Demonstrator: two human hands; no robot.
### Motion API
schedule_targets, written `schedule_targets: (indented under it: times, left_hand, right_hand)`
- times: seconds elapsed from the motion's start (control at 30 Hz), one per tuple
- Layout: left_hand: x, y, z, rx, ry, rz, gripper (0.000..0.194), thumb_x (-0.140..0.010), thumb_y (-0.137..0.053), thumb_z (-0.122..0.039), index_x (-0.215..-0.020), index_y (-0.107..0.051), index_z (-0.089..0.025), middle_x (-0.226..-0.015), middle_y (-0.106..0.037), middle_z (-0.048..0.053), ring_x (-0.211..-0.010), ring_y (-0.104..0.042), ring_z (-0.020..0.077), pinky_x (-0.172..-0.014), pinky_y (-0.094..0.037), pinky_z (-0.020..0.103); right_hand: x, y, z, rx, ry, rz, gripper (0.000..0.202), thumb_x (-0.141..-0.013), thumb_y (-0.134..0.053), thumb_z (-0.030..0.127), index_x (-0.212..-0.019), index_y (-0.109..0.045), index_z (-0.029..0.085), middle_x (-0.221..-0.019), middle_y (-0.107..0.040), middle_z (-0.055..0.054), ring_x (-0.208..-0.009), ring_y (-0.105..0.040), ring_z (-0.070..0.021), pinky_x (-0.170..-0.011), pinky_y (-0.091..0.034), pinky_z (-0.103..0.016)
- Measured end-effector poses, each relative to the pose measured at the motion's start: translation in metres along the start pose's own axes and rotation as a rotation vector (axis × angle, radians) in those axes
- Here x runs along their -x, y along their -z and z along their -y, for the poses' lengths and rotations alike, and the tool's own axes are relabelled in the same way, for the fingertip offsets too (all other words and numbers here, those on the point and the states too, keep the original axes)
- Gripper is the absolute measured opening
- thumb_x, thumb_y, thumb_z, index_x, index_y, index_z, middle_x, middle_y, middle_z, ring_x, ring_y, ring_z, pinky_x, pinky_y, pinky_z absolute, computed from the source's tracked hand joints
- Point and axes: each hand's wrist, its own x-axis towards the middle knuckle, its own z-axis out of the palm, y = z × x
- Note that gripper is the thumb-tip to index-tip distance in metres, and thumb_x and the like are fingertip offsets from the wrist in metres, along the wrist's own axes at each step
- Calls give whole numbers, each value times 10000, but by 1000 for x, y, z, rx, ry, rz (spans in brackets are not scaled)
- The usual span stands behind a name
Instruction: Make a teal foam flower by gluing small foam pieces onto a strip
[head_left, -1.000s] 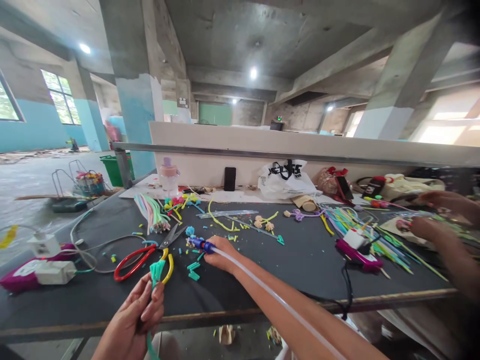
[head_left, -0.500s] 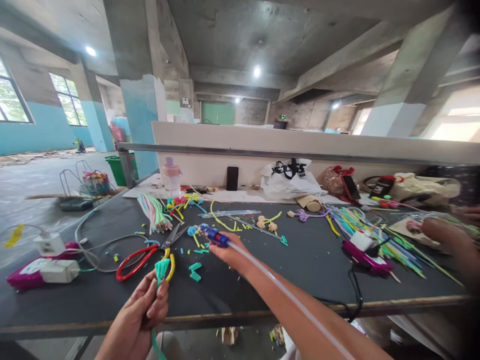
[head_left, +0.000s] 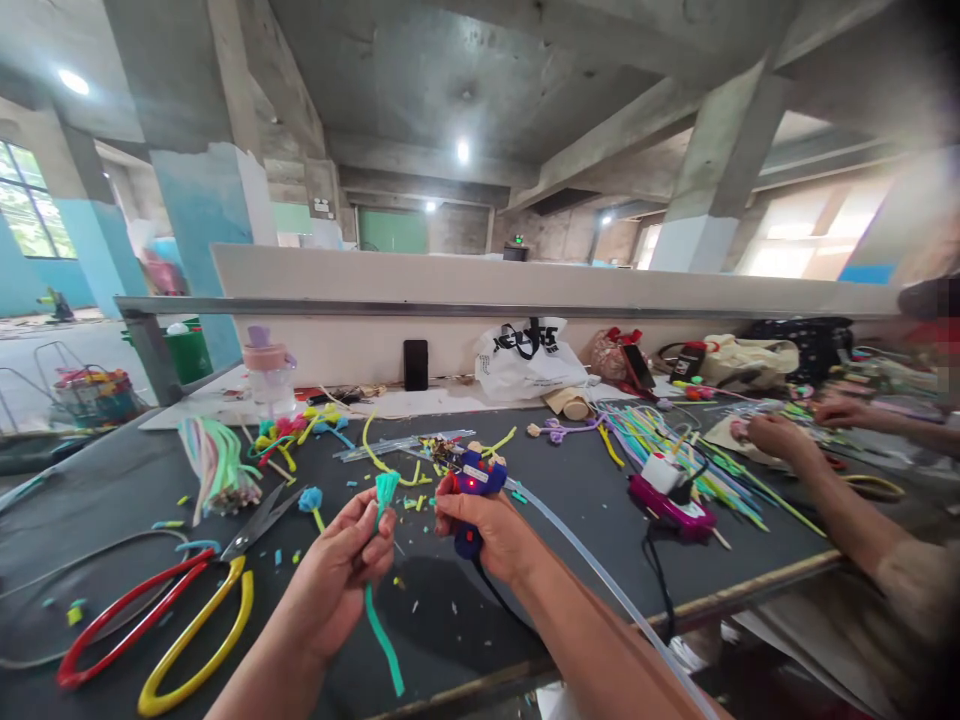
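My left hand (head_left: 346, 555) is closed around a teal pipe cleaner flower (head_left: 386, 490), its folded tuft pointing up and its stem hanging below the fingers. To its right, my right hand (head_left: 484, 530) grips a dark blue glue gun (head_left: 480, 475) with a small red light lit. A long clear glue stick (head_left: 600, 580) trails from the back of the gun towards me. The gun's nozzle is hard to make out against the clutter behind it. Left of my left hand lie large scissors (head_left: 232, 570) with red and yellow handles, blades apart. A small blue pipe cleaner flower (head_left: 310, 500) lies by the blade tips.
Pipe cleaner bundles (head_left: 214, 465) lie at left and right, with cut scraps between. A purple power strip (head_left: 671, 505) with a black cord stands at right. Behind are a drinking bottle (head_left: 268, 375), a phone (head_left: 415, 365) and a white bag (head_left: 529, 355). A co-worker's hands (head_left: 780, 440) are at far right.
My right hand has drawn the glue gun back closer to me, and my left hand has raised the teal flower near it. The view has swung right, showing more of the co-worker.
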Motion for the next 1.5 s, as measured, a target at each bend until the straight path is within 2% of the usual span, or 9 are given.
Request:
schedule_targets:
  times: [0.1, 0.23, 0.37, 0.53, 0.63, 0.8, 1.1, 1.33, 1.5]
  left_hand:
    - [-11, -8, 12, -10, 33, 49, 138, -782, -628, -217, -884, -565, -149, -661, -495, -24, -432, -288, 6, -376, -216, 121]
    - [-16, -6, 24, -41, 83, 52, 165, -779, -630, -236, -905, -570, -148, -645, -507, -21, -431, -302, 10, -376, -203, 129]
    - [-16, 0, 26, -76, 138, 53, 190, -765, -642, -249, -912, -570, -152, -646, -523, -17, -436, -330, 15, -390, -212, 139]
    - [-11, 2, 26, -137, 197, 2, 250, -728, -678, -287, -917, -578, -157, -643, -525, -19, -442, -342, 17, -399, -214, 139]
    - [-11, 2, 29, -178, 192, -14, 301, -713, -691, -306, -952, -583, -158, -657, -537, -16, -449, -359, 18, -410, -222, 138]
    - [-13, 3, 35, -302, 151, -23, 323, -690, -702, -355, -926, -595, -162, -604, -541, -25, -438, -363, 37, -408, -227, 155]
    - [-10, -1, 39, -386, 106, -25, 268, -695, -695, -327, -907, -629, -176, -730, -621, 14, -553, -508, 82, -446, -314, 173]
    - [-11, 1, 42, -410, 70, -39, 244, -703, -684, -322, -886, -606, -182, -655, -579, -21, -492, -454, 64, -420, -285, 163]
    - [-9, -1, 41, -398, 62, -61, 260, -666, -716, -306, -871, -615, -182, -662, -581, -17, -494, -463, 72, -421, -297, 172]
  right_hand:
    - [4, 9, 7, 0, 25, -3, 167, -601, -675, 241, -721, -609, 145, -574, -574, 30, -514, -539, -95, -554, -443, -224]
    - [11, 15, 17, 147, -8, -28, 154, -607, -665, 221, -733, -626, 140, -620, -615, 15, -535, -583, -103, -576, -465, -230]
    - [13, 15, 21, 206, -69, -61, 205, -610, -687, 259, -765, -617, 145, -603, -622, 15, -525, -608, -122, -583, -492, -259]
    - [16, 11, 23, 281, -36, -40, 171, -637, -669, 269, -737, -610, 143, -615, -630, 9, -548, -624, -131, -599, -491, -259]
    - [17, 5, 23, 468, -42, -103, 77, -644, -614, 193, -712, -617, 156, -605, -629, 15, -541, -619, -126, -579, -481, -242]
    - [14, -1, 15, 662, -83, -210, 70, -627, -575, 153, -682, -605, 183, -581, -614, 21, -495, -612, -141, -538, -500, -258]
    - [13, 8, 1, 789, -9, -167, 176, -635, -592, 167, -803, -573, 217, -605, -628, 32, -477, -622, -143, -442, -469, -210]
    - [14, 5, 0, 862, -16, -167, 133, -650, -589, 176, -766, -565, 237, -540, -576, 61, -457, -619, -131, -414, -438, -178]
    - [12, 9, -6, 931, -14, -201, 158, -670, -602, 235, -826, -583, 257, -639, -624, 44, -456, -599, -119, -417, -405, -186]
